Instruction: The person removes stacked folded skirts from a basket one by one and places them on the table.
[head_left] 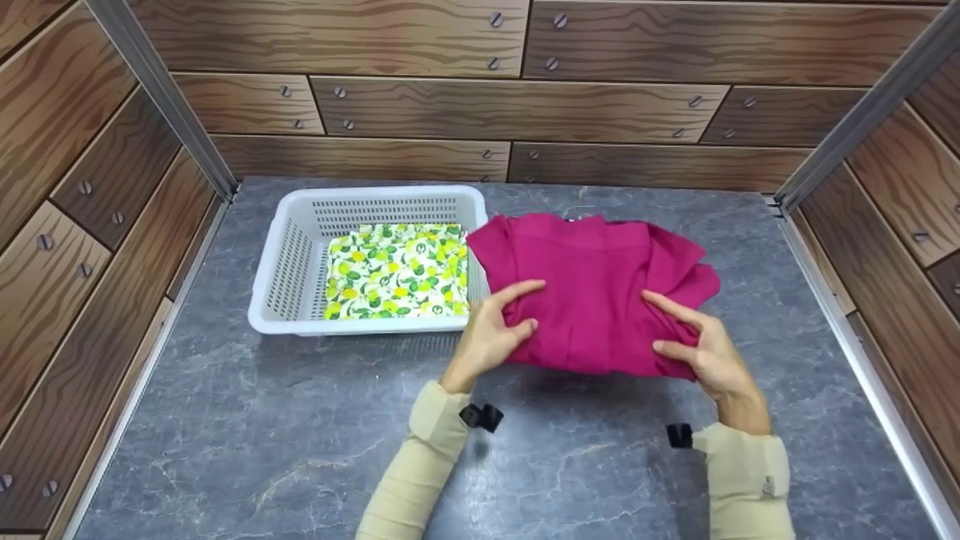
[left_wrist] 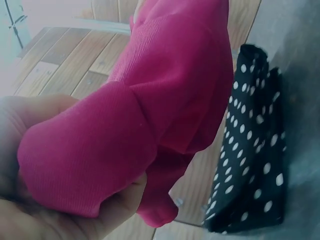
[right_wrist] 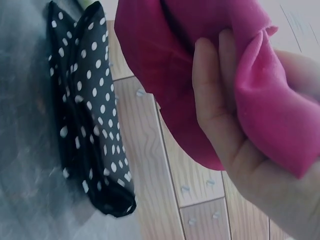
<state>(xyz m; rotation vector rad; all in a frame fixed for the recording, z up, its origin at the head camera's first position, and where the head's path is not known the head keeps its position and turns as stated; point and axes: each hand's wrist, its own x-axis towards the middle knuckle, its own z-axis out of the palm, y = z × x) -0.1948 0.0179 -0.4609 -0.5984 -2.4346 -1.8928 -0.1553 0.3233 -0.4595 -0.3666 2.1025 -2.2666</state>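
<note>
Basket (head_left: 360,326), white and perforated, stands on the grey table (head_left: 337,435) at the left; folded lemon-print cloth (head_left: 397,274) lies flat inside it. Next, the left hand (head_left: 489,336) grips the near left edge of a magenta cloth (head_left: 581,292), thumb uppermost with the fabric in its grasp. The magenta cloth is held up off the table just right of the basket, its left corner overlapping the basket's right rim in the head view; contact there cannot be confirmed. Below it, per both wrist views, a black polka-dot cloth (left_wrist: 247,150) rests folded on the table. At far right, the right hand (head_left: 709,356) pinches the opposite edge.

Assessment: the step in hand appears to be the transfer of folded fabric into the basket. The next move calls for a leftward shift, both grips level, then lowering onto the lemon-print cloth without loosening the folds.
</note>
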